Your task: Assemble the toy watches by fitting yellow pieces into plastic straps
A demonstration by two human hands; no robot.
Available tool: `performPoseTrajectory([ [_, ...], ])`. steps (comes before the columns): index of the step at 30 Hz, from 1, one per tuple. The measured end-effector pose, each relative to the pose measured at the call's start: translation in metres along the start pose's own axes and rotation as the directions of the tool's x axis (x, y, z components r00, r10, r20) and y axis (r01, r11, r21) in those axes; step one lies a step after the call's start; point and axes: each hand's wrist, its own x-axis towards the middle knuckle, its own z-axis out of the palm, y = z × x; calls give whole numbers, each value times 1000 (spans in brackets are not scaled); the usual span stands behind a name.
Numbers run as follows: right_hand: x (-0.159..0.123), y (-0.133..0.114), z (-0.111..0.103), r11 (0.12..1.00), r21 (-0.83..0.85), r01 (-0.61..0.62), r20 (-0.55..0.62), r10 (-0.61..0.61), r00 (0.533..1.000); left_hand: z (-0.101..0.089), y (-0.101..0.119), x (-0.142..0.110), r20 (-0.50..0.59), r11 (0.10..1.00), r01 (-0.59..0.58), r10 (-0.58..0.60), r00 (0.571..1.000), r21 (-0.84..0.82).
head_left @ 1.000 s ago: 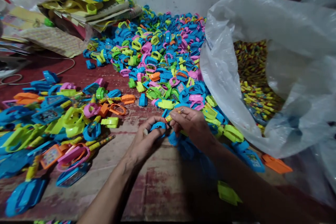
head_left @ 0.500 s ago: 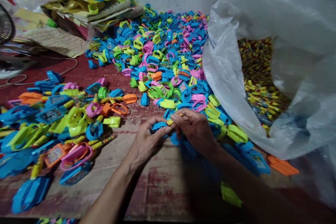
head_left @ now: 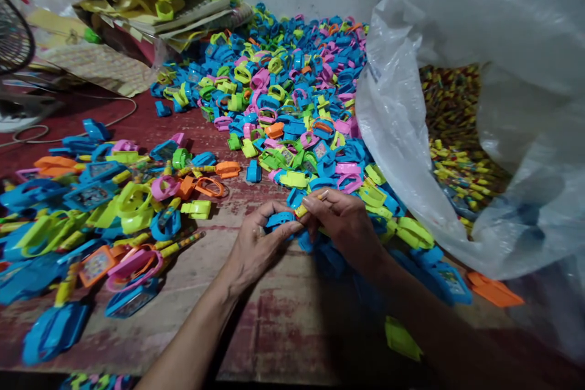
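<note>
Blue plastic band [head_left: 280, 218] held in left hand [head_left: 253, 244] | yellow stick [head_left: 301, 211] pinched in right hand [head_left: 348, 222]

Dim indoor light, soft focus, stretched edges.
Dark shadow on table [head_left: 283, 304] below right hand [head_left: 345, 222]; mild glare on plastic bag [head_left: 388, 91] right of it; print on orange piece [head_left: 97, 264] left of left hand [head_left: 256, 244] blurred; right forearm [head_left: 423, 301] murky.

The left hand [head_left: 256, 242] holds a blue plastic toy [head_left: 280, 219]; the right hand [head_left: 346, 224] pinches a yellow tube [head_left: 302, 210] near it. Beyond, a colourful heap of toys [head_left: 292, 125] lies beside a whitish plastic bag [head_left: 388, 103] containing yellow pieces [head_left: 452, 170].
</note>
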Motion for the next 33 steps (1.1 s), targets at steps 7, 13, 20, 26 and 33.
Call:
performPoseTrajectory([
  [7, -2, 6, 3, 994, -60, 90, -60, -94, 994, 5, 4, 2, -35, 997, 21, -23, 999, -68],
  [13, -3, 8, 1, 997, 20, 72, -23, -71, 997, 3, 0, -1, -19, 998, 39, -40, 999, -45],
  [20, -4, 8, 3, 997, -4, 79, -37, -79, 996, 1, -1, 2, -26, 1000, 8, -9, 1000, -20],
  [26, -5, 7, -1, 999, 7, 51, 42, -51, 998, -2, -2, 4, 2, 1000, 3, -3, 1000, 9],
  [33, -7, -1, 0, 999, 13, 42, 88, -43, 995, -2, 2, 3, 60, 1000, -17, 16, 998, 11],
])
